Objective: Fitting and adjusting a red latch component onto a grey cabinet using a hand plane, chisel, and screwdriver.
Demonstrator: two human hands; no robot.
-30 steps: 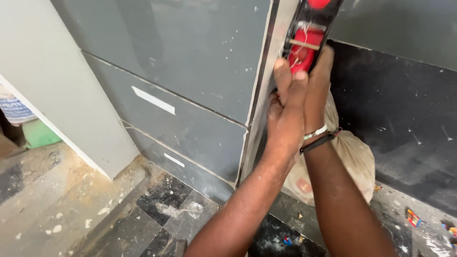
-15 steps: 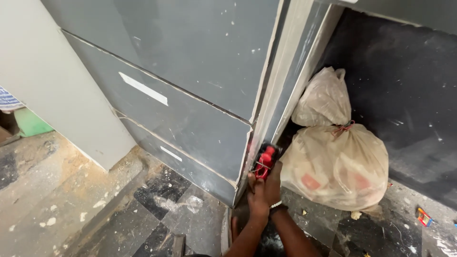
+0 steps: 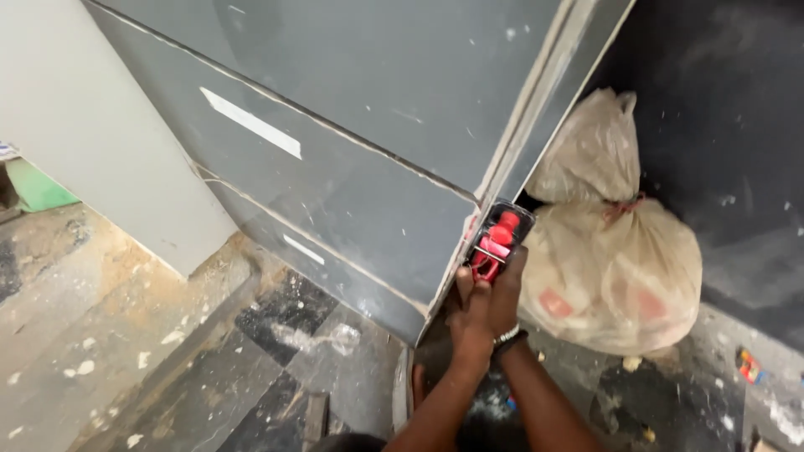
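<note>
**Around your work area**

You see a tied beige plastic bag [image 3: 611, 251] on the floor, in front of a dark black wall panel [image 3: 720, 125]. At the left stands a light grey flat board [image 3: 92, 142], with a small green object [image 3: 33, 186] behind it. The dusty dark tiled floor [image 3: 276, 368] carries white paint spots.
</note>
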